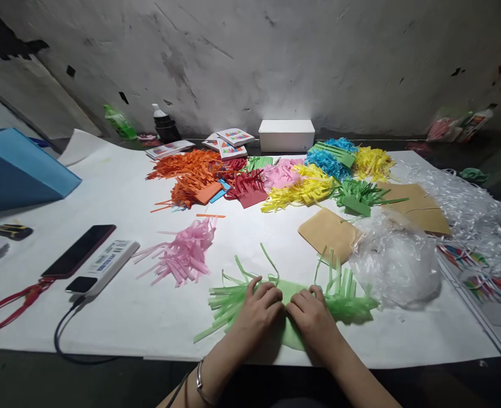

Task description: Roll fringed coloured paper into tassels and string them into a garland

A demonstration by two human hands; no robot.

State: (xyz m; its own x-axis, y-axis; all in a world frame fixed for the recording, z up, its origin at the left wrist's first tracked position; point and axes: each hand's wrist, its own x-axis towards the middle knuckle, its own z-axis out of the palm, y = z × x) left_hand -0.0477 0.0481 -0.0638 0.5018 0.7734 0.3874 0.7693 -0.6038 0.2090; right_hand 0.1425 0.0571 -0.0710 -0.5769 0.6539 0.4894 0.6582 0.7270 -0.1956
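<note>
A light green sheet of fringed tissue paper (292,334) lies at the front of the table, its cut strips fanning out to the left and right. My left hand (261,303) presses on its middle, fingers curled on the paper. Close beside it, my right hand (312,311) also grips the paper with bent fingers. The fingertips of both hands are partly hidden, and the two hands nearly meet. Left of them rests a pink tissue fringe (189,252). A brown paper piece (329,232) lies just behind the right end of the green strips.
Orange (186,175), red (250,190), yellow (305,187) and blue fringes (329,161) are heaped behind, before a white box (287,136). Clear plastic (397,258) sits to the right. A phone (80,249), a power bank (103,266) and a blue folder (21,170) are left.
</note>
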